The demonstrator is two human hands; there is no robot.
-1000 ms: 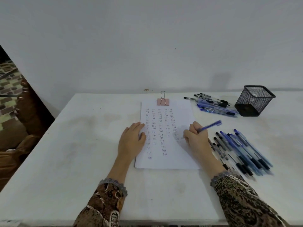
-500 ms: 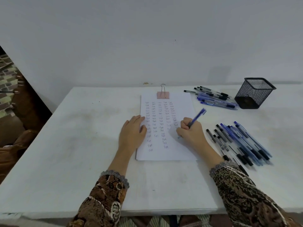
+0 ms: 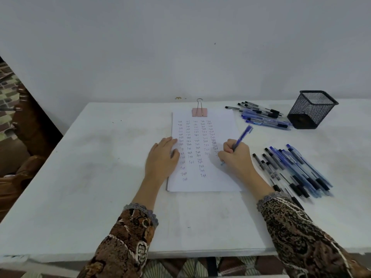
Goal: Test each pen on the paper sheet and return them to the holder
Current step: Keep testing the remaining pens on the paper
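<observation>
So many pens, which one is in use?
The blue pen gripped in the right hand, tip on the paper sheet; the others lie loose in a near heap and a far heap.

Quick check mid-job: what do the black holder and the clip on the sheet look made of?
Holder: black mesh, probably metal wire with a matte coat; its walls show a fine see-through grid. Clip: pink body, likely painted metal, with a shiny bare wire loop.
</observation>
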